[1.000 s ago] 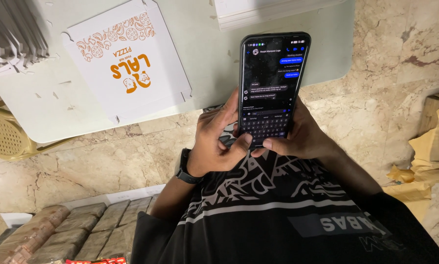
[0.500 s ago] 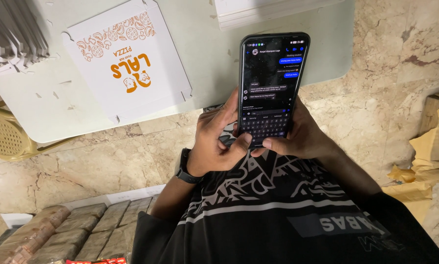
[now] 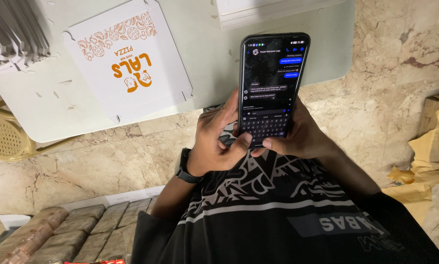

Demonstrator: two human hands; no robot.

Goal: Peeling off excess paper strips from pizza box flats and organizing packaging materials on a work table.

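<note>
1. Comparing head view with the earlier frames: almost no change; phone (image 3: 272, 90) same spot, left thumb slightly further onto the keyboard.
2. Flat white box blank (image 3: 130, 66) with orange print lies on the white table (image 3: 43, 105), near its front edge, left of the phone.
3. Stack of white blanks (image 3: 11, 36) at the table's far left corner; brown wrapped packs (image 3: 58, 234) on the floor at lower left; brown paper (image 3: 434, 146) at right.
4. Phone: black, upright, dark chat screen with blue bubbles, keyboard at bottom, held over the table's front edge.
5. Left hand (image 3: 217, 144) and right hand (image 3: 302, 139) both wrapped around the phone's lower end, thumbs on the keyboard.
</note>
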